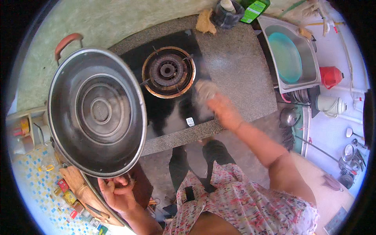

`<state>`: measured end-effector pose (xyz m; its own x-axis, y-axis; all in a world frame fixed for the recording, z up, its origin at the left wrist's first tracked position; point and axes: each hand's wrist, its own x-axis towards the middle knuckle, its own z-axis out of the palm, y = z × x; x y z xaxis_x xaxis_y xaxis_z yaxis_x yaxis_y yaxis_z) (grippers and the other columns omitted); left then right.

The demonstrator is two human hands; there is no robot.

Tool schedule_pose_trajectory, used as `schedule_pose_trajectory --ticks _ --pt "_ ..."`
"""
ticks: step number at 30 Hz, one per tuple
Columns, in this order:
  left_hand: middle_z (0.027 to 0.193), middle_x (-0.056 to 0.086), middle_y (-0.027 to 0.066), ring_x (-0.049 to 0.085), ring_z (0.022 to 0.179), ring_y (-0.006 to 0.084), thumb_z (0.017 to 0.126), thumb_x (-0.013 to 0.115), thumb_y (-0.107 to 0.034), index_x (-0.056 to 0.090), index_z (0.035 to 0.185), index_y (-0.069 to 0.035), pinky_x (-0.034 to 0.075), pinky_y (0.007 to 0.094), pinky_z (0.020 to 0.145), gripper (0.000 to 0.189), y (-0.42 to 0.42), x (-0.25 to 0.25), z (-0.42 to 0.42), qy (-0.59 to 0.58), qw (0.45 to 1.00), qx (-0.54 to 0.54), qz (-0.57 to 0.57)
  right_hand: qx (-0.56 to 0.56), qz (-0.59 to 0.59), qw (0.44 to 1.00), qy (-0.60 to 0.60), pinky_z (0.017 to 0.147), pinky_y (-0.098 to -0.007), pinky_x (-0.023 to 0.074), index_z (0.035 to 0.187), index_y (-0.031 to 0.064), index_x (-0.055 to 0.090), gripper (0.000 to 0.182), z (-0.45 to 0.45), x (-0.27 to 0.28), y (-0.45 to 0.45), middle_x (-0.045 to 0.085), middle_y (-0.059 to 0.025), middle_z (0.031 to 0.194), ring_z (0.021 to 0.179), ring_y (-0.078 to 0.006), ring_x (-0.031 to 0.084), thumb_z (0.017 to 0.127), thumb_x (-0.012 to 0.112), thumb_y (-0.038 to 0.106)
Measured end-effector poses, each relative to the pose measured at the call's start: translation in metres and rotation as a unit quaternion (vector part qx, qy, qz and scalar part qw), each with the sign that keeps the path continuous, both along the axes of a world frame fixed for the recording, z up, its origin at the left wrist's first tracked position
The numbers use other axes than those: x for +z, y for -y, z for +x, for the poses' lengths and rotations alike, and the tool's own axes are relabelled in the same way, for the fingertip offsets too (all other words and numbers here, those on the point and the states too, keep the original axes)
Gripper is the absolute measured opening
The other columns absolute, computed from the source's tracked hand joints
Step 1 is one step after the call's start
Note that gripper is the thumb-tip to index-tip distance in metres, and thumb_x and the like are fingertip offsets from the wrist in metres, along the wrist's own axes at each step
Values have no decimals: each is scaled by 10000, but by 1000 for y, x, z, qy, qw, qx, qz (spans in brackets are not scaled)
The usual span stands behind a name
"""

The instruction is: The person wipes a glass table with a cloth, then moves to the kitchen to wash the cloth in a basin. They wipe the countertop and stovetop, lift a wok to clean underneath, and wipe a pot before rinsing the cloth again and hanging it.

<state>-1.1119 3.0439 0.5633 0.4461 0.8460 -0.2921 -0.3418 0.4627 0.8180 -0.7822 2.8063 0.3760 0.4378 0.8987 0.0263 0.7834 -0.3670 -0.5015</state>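
Note:
My left hand [119,189] grips the near handle of a large dark metal pan [101,113], whose inside faces the camera. The pan is raised and tilted at the left of the stove; its far handle [67,44] is reddish. A black glass gas stove [167,111] with one round burner [167,70] lies beside it. My right hand [218,102], blurred, holds a light greyish cloth [207,91] against the right part of the stove top, by the burner's rusty ring.
A speckled stone counter [241,73] surrounds the stove. Behind are a tan sponge-like piece [206,22], a dark container [229,14] and a green bottle [254,11]. To the right, a steel sink [311,64] holds a turquoise basin [285,57]. A cutting board [79,188] and knife [98,211] lie lower left.

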Motion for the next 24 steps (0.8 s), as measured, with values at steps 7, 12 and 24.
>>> schedule_pose_trajectory --ticks 7,12,24 --pt "861 607 96 564 729 164 883 478 -46 469 1209 -36 488 306 612 327 19 -15 82 -1 991 -116 -68 -157 20 979 129 1068 -430 339 1276 82 504 538 160 -39 9 517 -151 1300 1249 -385 422 757 566 -45" --pt "884 605 68 561 738 152 882 518 -109 475 1191 -61 471 366 669 316 32 -46 127 -55 986 -142 -69 -302 8 940 156 1080 -426 323 1306 74 477 521 160 -51 74 496 -143 1331 1274 -384 396 802 468 -56" --pt "958 594 39 592 847 159 862 528 -95 492 1168 -52 476 356 686 310 38 -97 160 -50 980 -178 -75 -83 -44 994 -62 1097 -491 274 1329 99 463 595 -1 -10 71 483 -142 1326 1325 -394 329 752 541 -23"
